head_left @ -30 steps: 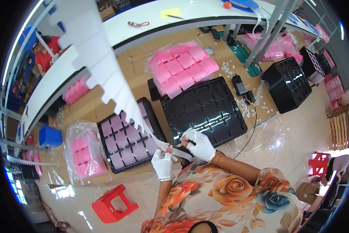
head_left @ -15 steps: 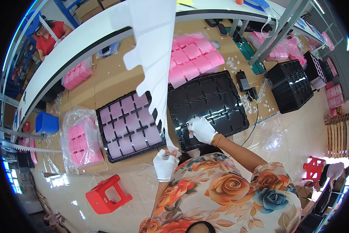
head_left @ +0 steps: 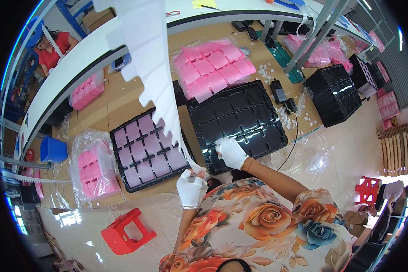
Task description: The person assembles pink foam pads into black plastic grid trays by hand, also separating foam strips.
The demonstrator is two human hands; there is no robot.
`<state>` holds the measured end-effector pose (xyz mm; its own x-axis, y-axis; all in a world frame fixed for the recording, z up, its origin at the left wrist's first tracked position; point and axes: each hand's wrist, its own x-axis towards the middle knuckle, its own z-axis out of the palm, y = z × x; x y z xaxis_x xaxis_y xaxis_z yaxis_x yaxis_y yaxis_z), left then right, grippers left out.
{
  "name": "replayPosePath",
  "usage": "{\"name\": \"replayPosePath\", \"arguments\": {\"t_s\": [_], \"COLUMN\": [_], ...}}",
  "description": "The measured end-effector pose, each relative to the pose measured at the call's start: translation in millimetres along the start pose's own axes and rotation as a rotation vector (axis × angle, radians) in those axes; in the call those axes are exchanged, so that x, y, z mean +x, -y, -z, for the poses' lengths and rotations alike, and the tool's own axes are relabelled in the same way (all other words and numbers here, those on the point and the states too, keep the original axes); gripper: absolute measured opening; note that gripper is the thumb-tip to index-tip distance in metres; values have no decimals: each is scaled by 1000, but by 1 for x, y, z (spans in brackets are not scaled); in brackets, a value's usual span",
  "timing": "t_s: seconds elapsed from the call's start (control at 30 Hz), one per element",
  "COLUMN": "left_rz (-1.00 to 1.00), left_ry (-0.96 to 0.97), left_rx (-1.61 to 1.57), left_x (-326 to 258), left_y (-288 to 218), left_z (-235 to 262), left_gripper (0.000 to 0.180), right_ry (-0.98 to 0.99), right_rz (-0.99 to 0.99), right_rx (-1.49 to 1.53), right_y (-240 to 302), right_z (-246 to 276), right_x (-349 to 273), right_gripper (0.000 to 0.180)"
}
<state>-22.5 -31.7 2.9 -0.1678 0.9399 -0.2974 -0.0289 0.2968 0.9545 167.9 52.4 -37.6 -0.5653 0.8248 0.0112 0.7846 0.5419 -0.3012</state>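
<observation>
A long white strip with a notched, toothed edge (head_left: 142, 50) rises from my left hand past the top of the picture. My left hand (head_left: 190, 188), in a white glove with bare fingertips, is closed on the strip's narrow lower end. Over the near left part of a glossy black plastic tray (head_left: 258, 109) is my gloved right hand (head_left: 232, 153), its fingers pinched together; what they hold, if anything, is too small to make out. Left of it lies a second black tray lined with mauve sheet (head_left: 136, 131), partly covered by the strip.
Pink slotted sheets (head_left: 213, 68) lie behind the black tray, and bagged pink ones (head_left: 95, 167) at the left. White scraps surround a black power adapter (head_left: 278, 92). Stacked black trays (head_left: 334, 95) stand right. A red stool (head_left: 127, 231) is on the floor; a co-worker (head_left: 54, 47) sits far left.
The whole view has shifted slightly, and the white strip now leans further left, over the mauve-lined tray. Both hands stay near the same places, the left still gripping the strip.
</observation>
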Motion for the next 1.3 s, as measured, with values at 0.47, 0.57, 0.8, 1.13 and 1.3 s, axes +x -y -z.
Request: {"name": "replayPosePath", "arguments": {"t_s": [0.47,0.57,0.8,1.13,1.3], "left_rz": [1,9,-14,76,83], "left_ry": [24,50,74,76,74], "left_rx": [29,36,20,-100,-103], "left_x": [-1,1,0,-5,-7], "left_y": [7,3,-2,-8,-17], "left_z": [-3,-4,-6,-19,-29], "left_gripper": [17,16,12,13,14], "right_ry": [-296,-181,-346,-254,-209], "right_rz": [-103,-104,39,-431,-484], "right_rx": [274,238,285,1337,1213], "right_y": [0,4,1,47,64], "right_z": [-16,-11,-40,27,61], "right_x": [-6,-3,-23,-54,-47], "right_gripper": [6,7,5,12,18]}}
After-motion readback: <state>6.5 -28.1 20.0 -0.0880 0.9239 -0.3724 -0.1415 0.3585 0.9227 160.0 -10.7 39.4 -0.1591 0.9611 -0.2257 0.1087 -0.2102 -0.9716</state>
